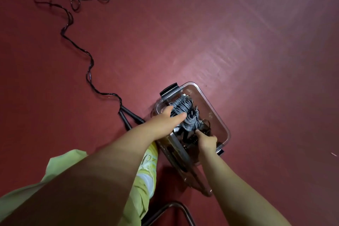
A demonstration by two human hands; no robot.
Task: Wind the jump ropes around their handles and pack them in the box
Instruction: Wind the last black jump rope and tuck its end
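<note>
Both hands are working inside the clear box (pixel 222 121) on the floor. Left hand (pixel 167 118), fingers extended, is pressing the wound grey rope (pixel 187 113); right hand (pixel 207 142) is prob. gripping dark bundles. Black rope (pixel 88 71) is lying unwound beside the box, w/ handles (pixel 128 117) still to wind & pack.
</note>
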